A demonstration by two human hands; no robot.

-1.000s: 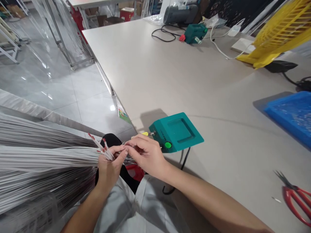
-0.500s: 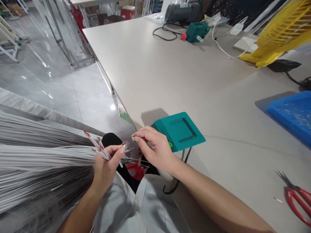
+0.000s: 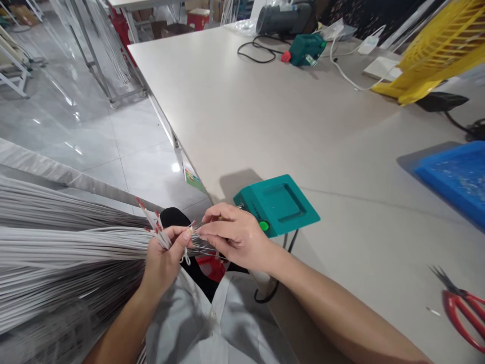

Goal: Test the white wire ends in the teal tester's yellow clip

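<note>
My left hand (image 3: pixel 164 260) is closed around several white cables (image 3: pixel 165 238) whose cut ends show reddish inner wires. Between its thumb and forefinger a cable end points right, toward the other hand. My right hand (image 3: pixel 240 237) has its thumb and fingertips together right at that end; whatever they pinch is too small and covered to make out. Thin stripped wire ends spread out below the fingertips. The long bundle of white cables (image 3: pixel 76 245) runs in from the left edge. Just beyond my right hand, a green device (image 3: pixel 312 212) with a green button sits at the table edge.
On the white table (image 3: pixel 235 116) lie red-handled scissors (image 3: pixel 460 303) at the right, near a blue tray (image 3: pixel 454 174). Farther back stand a yellow fan (image 3: pixel 439 50), a second green device (image 3: pixel 307 50) and a dark motor (image 3: pixel 282 19) with cords. A red stool (image 3: pixel 212 268) shows beneath.
My right hand has moved left, from holding a small yellowish piece apart to meeting the cable end at my left fingertips. The left hand has barely shifted.
</note>
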